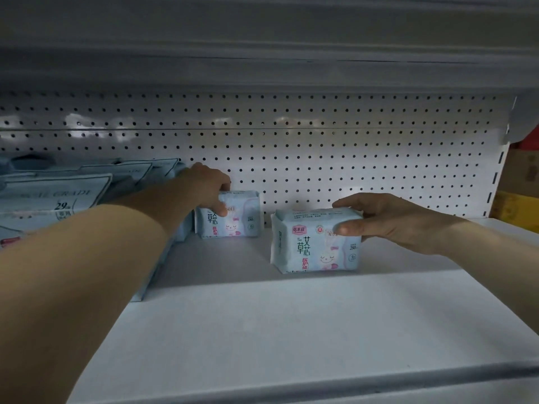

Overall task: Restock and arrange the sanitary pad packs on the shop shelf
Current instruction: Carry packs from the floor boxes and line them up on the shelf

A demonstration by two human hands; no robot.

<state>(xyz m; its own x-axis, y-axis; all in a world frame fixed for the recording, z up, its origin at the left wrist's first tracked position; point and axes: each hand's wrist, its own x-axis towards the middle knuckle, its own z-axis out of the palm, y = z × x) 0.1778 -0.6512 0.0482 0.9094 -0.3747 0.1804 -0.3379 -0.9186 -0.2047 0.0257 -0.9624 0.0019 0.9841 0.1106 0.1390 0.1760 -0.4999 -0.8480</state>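
Left hand (208, 185): thumb down on the front face, fingers curled over the top edge of the rear pad pack (233, 225); a pinch grip; pack stands upright, close to the pegboard back panel (320, 158). Right hand (388, 220): thumb across the upper front, fingers over the top of the front pad pack (309, 246); also gripping; this pack is upright on the shelf (262, 330), base apparently down. Rear pack sits at about 11 o'clock from the front pack, a clear gap between them.

Handling, as judged: light, soft, film-wrapped; squashes under pressure; wrap likely slippery; narrow base, so tips easily; best held across the top, thumb front and fingers behind, as both hands do now; no hard squeeze needed.

Shelf bay holds both small packs plus a row of larger pale blue packs (55, 196) at 9 o'clock, touching the left forearm side; cardboard cartons (522, 176) beyond the shelf end at 3 o'clock, contents not visible.
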